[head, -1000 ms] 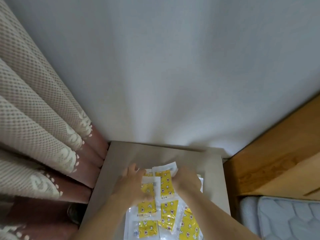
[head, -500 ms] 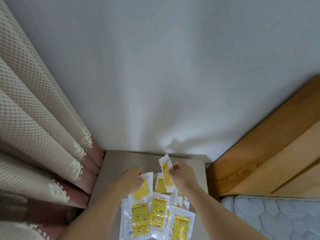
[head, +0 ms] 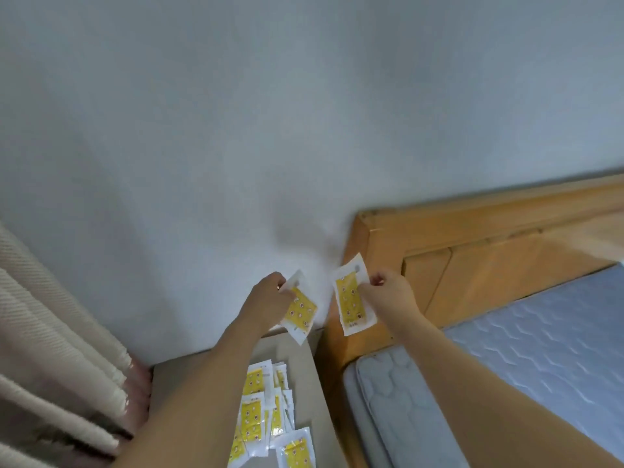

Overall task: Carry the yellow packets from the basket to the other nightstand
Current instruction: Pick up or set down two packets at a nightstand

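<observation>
My left hand [head: 266,300] pinches one yellow packet [head: 301,311] by its white upper edge, raised above the grey nightstand [head: 312,383]. My right hand [head: 388,295] pinches a second yellow packet [head: 352,300] by its right edge, level with the first and a little to its right. Both packets hang in the air in front of the wall. Several more yellow packets [head: 261,413] lie overlapping on the nightstand top, partly hidden behind my left forearm. No basket is in view.
A wooden headboard [head: 472,261] and a blue-grey quilted mattress [head: 526,359] stand right of the nightstand. Beige curtains [head: 50,349] hang at the left. A pale wall [head: 270,130] fills the background.
Both hands have lifted off the pile, each with one packet, and moved up and to the right. The view has swung right, showing more of the bed.
</observation>
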### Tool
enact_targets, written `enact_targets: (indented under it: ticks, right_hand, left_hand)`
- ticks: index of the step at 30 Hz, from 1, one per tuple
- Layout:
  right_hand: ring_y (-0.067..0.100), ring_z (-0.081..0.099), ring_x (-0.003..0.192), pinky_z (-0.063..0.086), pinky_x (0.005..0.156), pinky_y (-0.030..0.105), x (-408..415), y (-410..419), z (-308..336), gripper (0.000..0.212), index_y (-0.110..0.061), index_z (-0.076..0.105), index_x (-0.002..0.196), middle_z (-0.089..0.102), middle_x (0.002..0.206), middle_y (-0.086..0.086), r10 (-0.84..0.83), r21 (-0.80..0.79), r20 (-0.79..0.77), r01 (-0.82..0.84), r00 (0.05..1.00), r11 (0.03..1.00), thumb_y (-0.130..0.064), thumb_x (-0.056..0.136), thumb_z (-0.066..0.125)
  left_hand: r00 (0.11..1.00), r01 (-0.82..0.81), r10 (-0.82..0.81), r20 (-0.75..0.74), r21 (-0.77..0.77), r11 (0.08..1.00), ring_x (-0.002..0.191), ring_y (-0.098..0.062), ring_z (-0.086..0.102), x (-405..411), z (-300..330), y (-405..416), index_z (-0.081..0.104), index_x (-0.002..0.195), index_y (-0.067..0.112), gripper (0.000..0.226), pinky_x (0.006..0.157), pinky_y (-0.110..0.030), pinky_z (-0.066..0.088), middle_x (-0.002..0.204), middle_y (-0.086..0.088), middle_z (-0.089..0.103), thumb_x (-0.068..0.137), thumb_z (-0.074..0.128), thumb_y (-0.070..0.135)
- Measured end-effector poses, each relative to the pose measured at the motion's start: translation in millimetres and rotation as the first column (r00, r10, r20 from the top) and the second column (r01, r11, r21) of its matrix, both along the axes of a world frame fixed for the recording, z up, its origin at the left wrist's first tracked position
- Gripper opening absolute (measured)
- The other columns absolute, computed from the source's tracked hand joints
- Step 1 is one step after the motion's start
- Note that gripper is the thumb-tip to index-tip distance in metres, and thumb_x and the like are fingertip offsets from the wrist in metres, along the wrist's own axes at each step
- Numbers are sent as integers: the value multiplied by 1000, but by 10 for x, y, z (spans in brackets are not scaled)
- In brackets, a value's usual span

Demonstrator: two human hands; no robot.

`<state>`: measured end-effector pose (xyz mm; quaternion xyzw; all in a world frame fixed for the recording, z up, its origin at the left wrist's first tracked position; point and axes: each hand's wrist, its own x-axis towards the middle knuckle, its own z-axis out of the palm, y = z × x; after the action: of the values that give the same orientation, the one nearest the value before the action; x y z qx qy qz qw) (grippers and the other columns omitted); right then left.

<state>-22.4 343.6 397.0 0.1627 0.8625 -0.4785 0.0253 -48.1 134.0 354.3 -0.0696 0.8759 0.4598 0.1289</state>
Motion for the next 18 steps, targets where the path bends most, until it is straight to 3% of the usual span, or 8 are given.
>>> enact_targets:
  ticks: [2, 5, 14, 18]
  right_hand:
    - [19, 49, 66, 38, 58, 31, 181, 240, 119, 11, -11, 51, 77, 59, 79, 13, -91, -45, -19, 90, 996, 995, -16, 82, 60]
    - [18, 45, 64, 36, 58, 30, 485, 578, 208, 14, -13, 49, 75, 53, 75, 10, -240, -120, -34, 235, 970, 965, -14, 81, 61]
    - [22, 46, 64, 36, 59, 32, 1673, 1790, 448, 16, -12, 49, 70, 52, 71, 9, -590, -231, -84, 561, 803, 795, -7, 82, 60]
    - [33, 64, 80, 54, 69, 42, 2459, 2399, 522, 4, -12, 58, 81, 67, 88, 15, -755, -252, -77, 720, 651, 647, -10, 84, 59]
  left_hand:
    - [999, 48, -49, 3, 5, 999, 83, -22, 65, 32, 117, 214, 53, 89, 13, 4, 75, -43, 58, 93, -6, 64, 92, 51, 16]
    - [994, 109, -109, -12, 43, 993, 86, -24, 68, 48, 275, 591, 52, 87, 16, 8, 69, -40, 61, 99, -6, 66, 94, 51, 12]
    - [915, 396, -389, -106, 59, 916, 83, -18, 68, 454, 790, 2066, 56, 103, 17, 10, 69, -38, 61, 98, -2, 67, 94, 56, 19]
    - [852, 522, -510, -121, 115, 845, 77, -17, 66, 1037, 970, 2875, 57, 104, 8, 12, 51, -26, 51, 95, -6, 66, 95, 56, 15]
